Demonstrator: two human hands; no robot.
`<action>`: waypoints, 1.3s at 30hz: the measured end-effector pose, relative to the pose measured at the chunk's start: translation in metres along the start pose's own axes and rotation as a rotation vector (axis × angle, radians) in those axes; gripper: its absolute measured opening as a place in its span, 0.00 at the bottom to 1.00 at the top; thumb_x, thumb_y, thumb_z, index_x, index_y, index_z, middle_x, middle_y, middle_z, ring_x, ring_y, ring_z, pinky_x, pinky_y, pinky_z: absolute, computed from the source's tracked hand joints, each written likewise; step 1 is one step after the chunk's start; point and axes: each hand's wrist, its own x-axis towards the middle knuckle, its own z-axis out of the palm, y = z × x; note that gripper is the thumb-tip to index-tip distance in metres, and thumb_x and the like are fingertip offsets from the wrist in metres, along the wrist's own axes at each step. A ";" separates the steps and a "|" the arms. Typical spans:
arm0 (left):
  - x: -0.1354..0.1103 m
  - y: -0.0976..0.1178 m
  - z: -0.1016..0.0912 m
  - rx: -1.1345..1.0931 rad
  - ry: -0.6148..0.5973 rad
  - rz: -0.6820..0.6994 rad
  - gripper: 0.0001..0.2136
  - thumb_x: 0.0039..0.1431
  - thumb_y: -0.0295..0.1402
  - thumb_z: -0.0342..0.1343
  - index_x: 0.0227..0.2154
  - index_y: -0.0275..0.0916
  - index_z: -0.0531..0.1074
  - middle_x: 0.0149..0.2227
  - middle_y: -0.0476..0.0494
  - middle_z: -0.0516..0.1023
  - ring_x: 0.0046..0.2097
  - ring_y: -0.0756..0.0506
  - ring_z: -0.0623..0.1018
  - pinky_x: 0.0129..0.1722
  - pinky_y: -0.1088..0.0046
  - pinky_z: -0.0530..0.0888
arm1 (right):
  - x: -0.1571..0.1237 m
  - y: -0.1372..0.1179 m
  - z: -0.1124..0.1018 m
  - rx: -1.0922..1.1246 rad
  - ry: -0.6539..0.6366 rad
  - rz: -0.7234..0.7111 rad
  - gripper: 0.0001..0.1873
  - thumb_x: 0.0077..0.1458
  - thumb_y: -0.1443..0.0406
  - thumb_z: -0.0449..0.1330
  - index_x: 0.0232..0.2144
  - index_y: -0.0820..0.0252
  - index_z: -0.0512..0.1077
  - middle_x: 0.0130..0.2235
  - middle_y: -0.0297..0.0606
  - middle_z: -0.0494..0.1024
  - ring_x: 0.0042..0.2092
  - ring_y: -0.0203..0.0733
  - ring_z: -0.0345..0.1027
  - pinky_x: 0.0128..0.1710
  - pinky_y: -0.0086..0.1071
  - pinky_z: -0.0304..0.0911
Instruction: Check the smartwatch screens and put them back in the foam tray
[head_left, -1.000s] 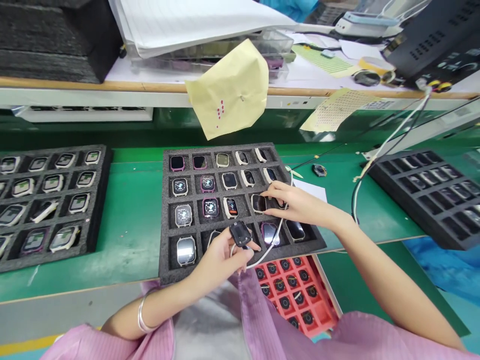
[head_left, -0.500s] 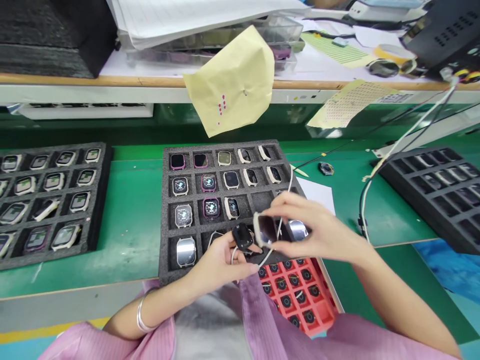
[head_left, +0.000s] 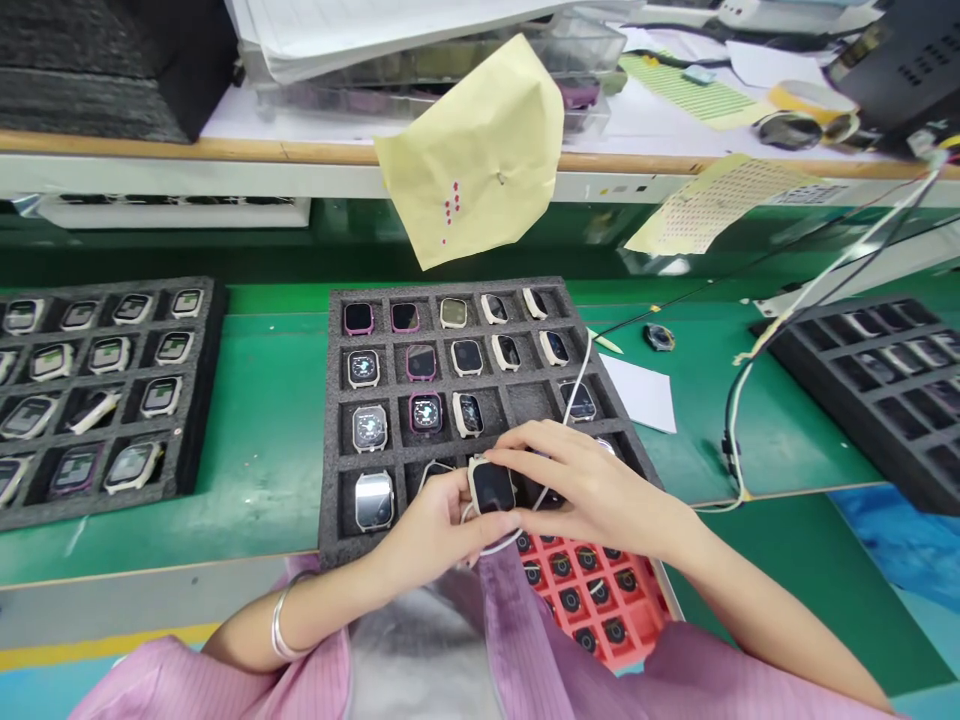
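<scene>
Head view: pale-framed watch (head_left: pixel 493 486) is between both hands, above near part of dark foam tray (head_left: pixel 337 425), screen facing up. Long axis seems to run away from body, top leaning slightly left. Left hand (head_left: pixel 442 517) pinches left side, thumb at lower edge; right hand (head_left: pixel 585 482) pinches upper and lower ends. Both touch watch, neither clearly nearer. White cable (head_left: pixel 580 375) passes by right hand. Watch underside hidden, cannot tell.
</scene>
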 end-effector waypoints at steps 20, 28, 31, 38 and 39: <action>-0.005 0.000 -0.013 0.034 -0.076 -0.007 0.16 0.57 0.46 0.60 0.31 0.35 0.69 0.14 0.59 0.60 0.15 0.56 0.55 0.16 0.79 0.52 | -0.002 0.002 0.029 0.184 0.179 -0.044 0.20 0.54 0.62 0.67 0.47 0.63 0.69 0.35 0.42 0.78 0.34 0.44 0.69 0.36 0.39 0.66; -0.010 0.002 -0.021 0.052 -0.093 -0.034 0.17 0.57 0.46 0.60 0.27 0.36 0.67 0.15 0.59 0.59 0.16 0.56 0.55 0.17 0.78 0.50 | 0.004 -0.001 0.034 0.203 0.233 -0.075 0.20 0.55 0.61 0.66 0.48 0.62 0.68 0.36 0.42 0.79 0.34 0.44 0.71 0.36 0.39 0.68; -0.011 0.003 -0.024 0.074 -0.104 -0.031 0.17 0.58 0.46 0.59 0.25 0.37 0.65 0.14 0.58 0.59 0.16 0.56 0.55 0.18 0.78 0.52 | 0.007 -0.004 0.034 0.187 0.246 -0.083 0.20 0.56 0.60 0.65 0.47 0.63 0.69 0.36 0.43 0.80 0.35 0.44 0.72 0.36 0.39 0.69; -0.012 0.008 -0.022 0.087 -0.096 -0.046 0.17 0.59 0.44 0.58 0.25 0.37 0.64 0.14 0.58 0.59 0.17 0.56 0.54 0.18 0.78 0.51 | 0.003 -0.004 0.034 0.152 0.224 -0.073 0.22 0.57 0.59 0.65 0.50 0.65 0.67 0.38 0.45 0.80 0.35 0.46 0.72 0.36 0.41 0.70; -0.012 0.008 -0.021 0.086 -0.095 -0.049 0.16 0.59 0.44 0.58 0.26 0.37 0.64 0.15 0.58 0.59 0.17 0.56 0.54 0.18 0.78 0.51 | 0.002 -0.004 0.035 0.142 0.222 -0.075 0.23 0.58 0.58 0.65 0.50 0.66 0.67 0.38 0.46 0.79 0.35 0.46 0.72 0.37 0.41 0.70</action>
